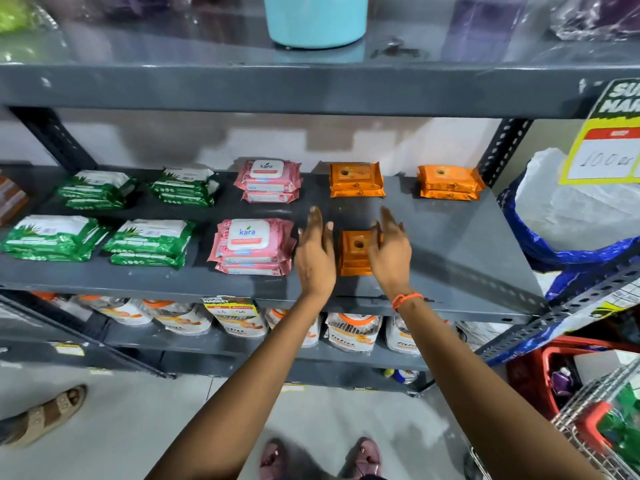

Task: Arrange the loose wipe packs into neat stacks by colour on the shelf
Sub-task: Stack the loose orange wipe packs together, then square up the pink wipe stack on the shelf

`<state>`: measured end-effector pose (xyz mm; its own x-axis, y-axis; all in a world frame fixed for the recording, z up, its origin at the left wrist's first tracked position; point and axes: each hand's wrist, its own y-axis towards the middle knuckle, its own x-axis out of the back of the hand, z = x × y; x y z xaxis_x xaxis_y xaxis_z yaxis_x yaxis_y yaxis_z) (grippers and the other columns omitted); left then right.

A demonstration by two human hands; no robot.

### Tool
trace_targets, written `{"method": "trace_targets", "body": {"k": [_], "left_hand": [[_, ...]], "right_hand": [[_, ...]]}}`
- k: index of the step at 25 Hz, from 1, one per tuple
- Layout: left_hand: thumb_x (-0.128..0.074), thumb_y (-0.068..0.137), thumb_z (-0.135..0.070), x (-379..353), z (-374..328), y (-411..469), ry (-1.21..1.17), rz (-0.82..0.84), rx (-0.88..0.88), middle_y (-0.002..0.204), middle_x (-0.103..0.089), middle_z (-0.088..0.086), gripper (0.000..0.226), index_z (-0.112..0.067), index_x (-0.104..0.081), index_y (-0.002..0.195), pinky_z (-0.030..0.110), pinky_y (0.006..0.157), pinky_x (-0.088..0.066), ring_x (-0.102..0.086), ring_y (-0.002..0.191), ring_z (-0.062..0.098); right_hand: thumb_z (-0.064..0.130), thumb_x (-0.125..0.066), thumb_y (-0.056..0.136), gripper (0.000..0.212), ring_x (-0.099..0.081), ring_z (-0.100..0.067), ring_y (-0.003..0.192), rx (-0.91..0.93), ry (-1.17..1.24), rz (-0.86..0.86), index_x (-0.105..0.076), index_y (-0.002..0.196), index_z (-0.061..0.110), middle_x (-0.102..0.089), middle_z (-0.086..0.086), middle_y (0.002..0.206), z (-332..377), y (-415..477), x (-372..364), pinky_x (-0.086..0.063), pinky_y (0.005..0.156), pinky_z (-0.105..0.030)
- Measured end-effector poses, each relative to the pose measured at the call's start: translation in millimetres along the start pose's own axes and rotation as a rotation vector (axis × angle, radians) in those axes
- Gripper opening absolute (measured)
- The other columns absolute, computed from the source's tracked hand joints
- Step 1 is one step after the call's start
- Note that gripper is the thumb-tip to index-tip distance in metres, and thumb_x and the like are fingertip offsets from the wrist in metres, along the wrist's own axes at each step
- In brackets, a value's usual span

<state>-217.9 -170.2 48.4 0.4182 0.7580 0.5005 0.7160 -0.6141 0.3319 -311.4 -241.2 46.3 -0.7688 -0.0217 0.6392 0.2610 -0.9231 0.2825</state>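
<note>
Both hands raised over the grey shelf (450,237), palms facing each other, fingers spread; each grip open, holding nothing. Left hand (314,254) just left of the front orange stack (355,252); a gap shows between them. Right hand (389,251) on the stack's right side, its fingers overlapping the stack's right edge in view; cannot tell if touching. Orange thread band (407,299) on the right wrist.

Front orange stack sits near the shelf's front edge, between the hands, packs squared one on another. Two more orange stacks at the back: one (356,180) behind the hands, one (449,181) further right, near the perforated upright (502,150).

Left of the hands, pink packs: front pink stack (247,245) just beside the left hand, slightly fanned; back pink stack (268,181) behind it. Both marked "kara".

Further left, green packs in four stacks: two front (149,242) (52,237), two back (183,186) (97,188). Stacks loosely aligned, upper packs a little askew.

Upper shelf holds a pale blue tub (315,19). Yellow price sign (609,140) hangs at right. Shelf below carries white and orange pouches (353,332). Red basket (540,382) on the floor at right. Pink shoes (363,459) at bottom centre; a tan sandal (45,415) at left.
</note>
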Motion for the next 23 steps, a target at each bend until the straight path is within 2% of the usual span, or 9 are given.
{"method": "trace_targets", "body": {"k": [2, 4, 5, 7, 9, 11, 15, 19, 23], "left_hand": [[-0.045, 0.096, -0.021, 36, 19, 13, 0.057, -0.148, -0.113, 0.133, -0.053, 0.020, 0.040, -0.007, -0.044, 0.133, 0.038, 0.108, -0.035, -0.053, 0.121, 0.032], [-0.045, 0.095, -0.020, 76, 57, 30, 0.104, -0.284, -0.088, 0.138, -0.047, 0.019, 0.042, -0.001, -0.042, 0.133, 0.029, 0.115, -0.020, -0.042, 0.131, 0.028], [-0.042, 0.096, -0.022, 94, 78, 37, 0.104, -0.285, -0.003, 0.141, -0.044, 0.021, 0.044, 0.000, -0.040, 0.134, 0.032, 0.116, -0.018, -0.038, 0.134, 0.029], [-0.035, 0.098, -0.031, 116, 115, 50, 0.000, -0.130, 0.240, 0.142, -0.042, 0.022, 0.048, -0.004, -0.035, 0.138, 0.042, 0.114, -0.027, -0.038, 0.133, 0.035], [-0.031, 0.098, -0.040, 121, 136, 63, -0.113, 0.099, 0.406, 0.138, -0.048, 0.022, 0.049, -0.012, -0.039, 0.137, 0.046, 0.107, -0.037, -0.045, 0.127, 0.038], [-0.032, 0.098, -0.040, 115, 140, 72, -0.189, 0.223, 0.443, 0.140, -0.046, 0.020, 0.048, -0.014, -0.040, 0.137, 0.044, 0.108, -0.036, -0.044, 0.127, 0.037], [-0.036, 0.098, -0.033, 108, 142, 78, -0.245, 0.258, 0.435, 0.146, -0.040, 0.014, 0.044, -0.015, -0.038, 0.138, 0.037, 0.108, -0.031, -0.040, 0.132, 0.032], [-0.035, 0.098, -0.034, 106, 141, 75, -0.242, 0.238, 0.427, 0.146, -0.040, 0.013, 0.045, -0.015, -0.037, 0.139, 0.036, 0.108, -0.032, -0.040, 0.131, 0.031], [-0.035, 0.098, -0.033, 98, 132, 73, -0.248, 0.230, 0.413, 0.142, -0.045, 0.015, 0.044, -0.015, -0.038, 0.138, 0.037, 0.105, -0.035, -0.044, 0.128, 0.034]], "right_hand": [[0.021, -0.043, 0.099, 0.042, -0.060, -0.036, 0.114, 0.011, 0.085, 0.179, -0.048, 0.138, 0.005, -0.063, -0.023, 0.127, 32, -8, -27, -0.045, 0.095, -0.035], [0.029, -0.046, 0.099, 0.042, -0.057, -0.036, 0.118, -0.127, 0.231, 0.361, -0.051, 0.134, 0.007, -0.062, -0.020, 0.129, 61, -18, -59, -0.044, 0.096, -0.034], [0.033, -0.048, 0.097, 0.044, -0.055, -0.035, 0.122, -0.241, 0.330, 0.410, -0.054, 0.132, 0.006, -0.061, -0.020, 0.131, 74, -20, -72, -0.042, 0.101, -0.035], [0.040, -0.053, 0.094, 0.050, -0.054, -0.035, 0.124, -0.450, 0.499, 0.448, -0.056, 0.128, 0.003, -0.059, -0.020, 0.132, 92, -22, -93, -0.041, 0.106, -0.038], [0.042, -0.051, 0.094, 0.053, -0.055, -0.035, 0.123, -0.531, 0.554, 0.453, -0.052, 0.132, 0.005, -0.058, -0.019, 0.134, 102, -26, -113, -0.041, 0.109, -0.044], [0.042, -0.046, 0.096, 0.053, -0.054, -0.036, 0.124, -0.528, 0.552, 0.390, -0.048, 0.135, 0.005, -0.056, -0.019, 0.136, 105, -31, -122, -0.041, 0.109, -0.047], [0.046, -0.040, 0.097, 0.056, -0.056, -0.035, 0.122, -0.571, 0.569, 0.319, -0.043, 0.140, 0.011, -0.056, -0.017, 0.137, 107, -39, -126, -0.042, 0.109, -0.047], [0.044, -0.039, 0.098, 0.053, -0.057, -0.036, 0.121, -0.526, 0.537, 0.303, -0.046, 0.138, 0.009, -0.056, -0.018, 0.136, 106, -35, -127, -0.044, 0.107, -0.048], [0.044, -0.038, 0.098, 0.052, -0.061, -0.035, 0.114, -0.518, 0.478, 0.292, -0.051, 0.133, 0.007, -0.061, -0.019, 0.130, 102, -27, -120, -0.049, 0.099, -0.039]]}}
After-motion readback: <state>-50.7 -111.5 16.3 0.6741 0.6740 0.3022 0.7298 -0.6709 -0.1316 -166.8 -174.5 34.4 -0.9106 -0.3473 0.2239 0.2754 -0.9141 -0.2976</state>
